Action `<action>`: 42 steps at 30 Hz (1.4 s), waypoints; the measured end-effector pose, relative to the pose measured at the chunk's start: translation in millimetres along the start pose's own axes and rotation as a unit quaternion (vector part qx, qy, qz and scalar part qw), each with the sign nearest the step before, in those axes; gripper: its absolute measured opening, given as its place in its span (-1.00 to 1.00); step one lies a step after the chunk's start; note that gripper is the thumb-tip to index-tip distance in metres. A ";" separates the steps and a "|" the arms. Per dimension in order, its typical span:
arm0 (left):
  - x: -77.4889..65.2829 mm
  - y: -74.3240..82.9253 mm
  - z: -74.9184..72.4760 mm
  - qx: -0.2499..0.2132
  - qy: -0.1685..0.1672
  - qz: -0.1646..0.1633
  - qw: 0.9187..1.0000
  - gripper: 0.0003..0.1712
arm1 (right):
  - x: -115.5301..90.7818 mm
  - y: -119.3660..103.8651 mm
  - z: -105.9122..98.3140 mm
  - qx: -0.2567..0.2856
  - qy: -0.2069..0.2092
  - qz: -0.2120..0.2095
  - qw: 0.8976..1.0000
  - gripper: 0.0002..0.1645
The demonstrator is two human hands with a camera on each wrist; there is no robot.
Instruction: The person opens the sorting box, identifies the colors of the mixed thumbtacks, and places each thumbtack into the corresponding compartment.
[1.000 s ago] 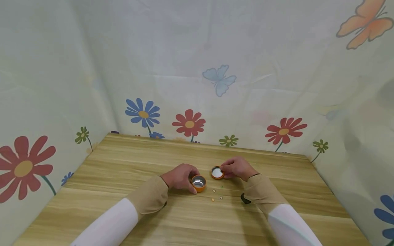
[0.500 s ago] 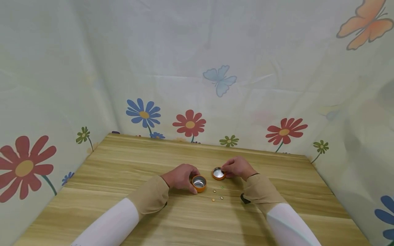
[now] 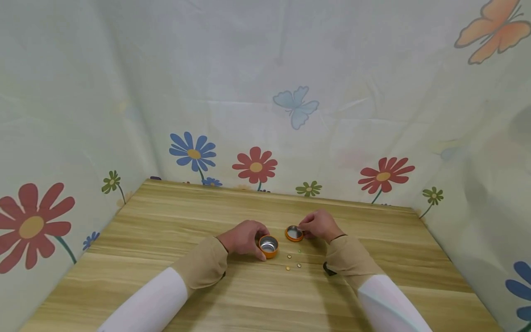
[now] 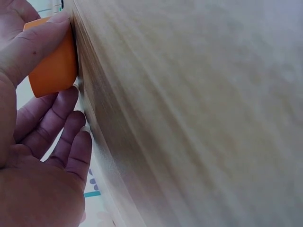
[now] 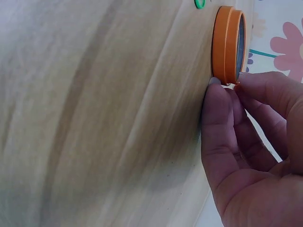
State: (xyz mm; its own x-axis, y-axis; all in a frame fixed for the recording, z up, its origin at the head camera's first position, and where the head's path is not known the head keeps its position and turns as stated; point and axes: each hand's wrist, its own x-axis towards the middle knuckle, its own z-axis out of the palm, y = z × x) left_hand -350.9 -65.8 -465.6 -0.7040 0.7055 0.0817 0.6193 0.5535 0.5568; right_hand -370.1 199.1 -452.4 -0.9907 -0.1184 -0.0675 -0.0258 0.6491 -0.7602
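My left hand (image 3: 244, 240) holds a small round orange tin (image 3: 268, 253) with a shiny silver inside. In the left wrist view the thumb and fingers curve around the wall of the orange tin (image 4: 54, 71), which stands upright on the table. To its right, my right hand (image 3: 320, 224) pinches the near-right rim of an orange lid (image 3: 294, 234), whose silver underside faces up. The right wrist view has the lid (image 5: 225, 45) lying on the wood, fingertips right at its edge. Several tiny round pieces (image 3: 289, 256) lie in front of both, including a green ring (image 5: 200, 4).
Both parts rest on a wood-grain table (image 3: 199, 207). Behind it hangs a pale curtain (image 3: 232, 110) printed with flowers and butterflies, which also covers the left and right sides. A dark strap piece (image 3: 329, 269) hangs under the right sleeve.
The lid in my right hand has tipped flatter onto the table and shifted slightly right, its bright inside looking darker. My left hand and the tin stay in place.
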 end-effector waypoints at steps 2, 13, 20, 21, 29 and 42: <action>0.0 0.3 -0.1 0.002 0.000 0.000 1.000 -0.47 | -0.3 -0.6 -0.4 -0.006 0.001 -0.002 1.000 -0.95; 0.1 -5.5 3.1 -0.003 0.010 0.019 1.000 -0.48 | -1.7 -1.2 -1.3 -0.010 -0.004 0.002 1.000 -0.95; -0.4 -6.1 4.2 -0.008 0.009 0.017 1.000 -0.48 | -4.8 -0.6 -4.5 -0.039 0.008 -0.013 0.999 -0.89; -0.4 -6.2 4.3 -0.008 0.008 0.014 1.000 -0.48 | -5.8 -1.1 -5.5 -0.052 0.013 -0.022 0.998 -0.89; 0.8 -5.0 1.8 -0.005 0.005 0.006 1.000 -0.48 | -14.5 -11.4 -8.7 -0.120 0.030 -0.114 0.986 -0.90; -0.4 -2.6 0.4 0.011 -0.003 -0.012 1.000 -0.43 | -32.7 -24.3 -13.0 -0.117 0.015 -0.186 0.975 -0.89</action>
State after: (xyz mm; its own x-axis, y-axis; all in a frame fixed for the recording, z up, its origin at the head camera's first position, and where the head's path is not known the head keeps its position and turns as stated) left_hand -352.0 -67.3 -467.5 -0.7164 0.6948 0.0632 0.6102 0.5800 0.5397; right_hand -338.9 196.9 -423.4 -0.9103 -0.3591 0.2060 -0.4106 0.7192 -0.5604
